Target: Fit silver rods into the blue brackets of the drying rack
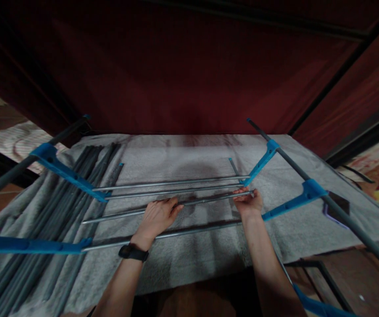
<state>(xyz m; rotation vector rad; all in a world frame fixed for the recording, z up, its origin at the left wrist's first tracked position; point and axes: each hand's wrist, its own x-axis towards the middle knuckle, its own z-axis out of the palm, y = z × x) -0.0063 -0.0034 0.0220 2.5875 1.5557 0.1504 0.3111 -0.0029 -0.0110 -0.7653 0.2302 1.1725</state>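
Observation:
A thin grey metal tube (205,200) runs level between my hands, with both of its ends free. My left hand (161,215), a dark watch on its wrist, is closed over the tube near its middle; some fingers are hidden behind it. Near the tube's right end my right hand (249,203) grips it from below, with fingers and thumb around the end. Nearer to me, another rod (202,229) joins the blue plastic bracket (31,244) at left and passes behind my right wrist. Farther off, two rods (176,181) span between a left blue bracket (70,174) and a right one (262,163).
Several loose grey tubes (53,220) lie piled at left on the grey towel-like cloth (189,154). Thicker upright tubes (357,233) flank the frame. A phone (337,209) rests at right behind one. A dark red panel (189,79) stands at the back.

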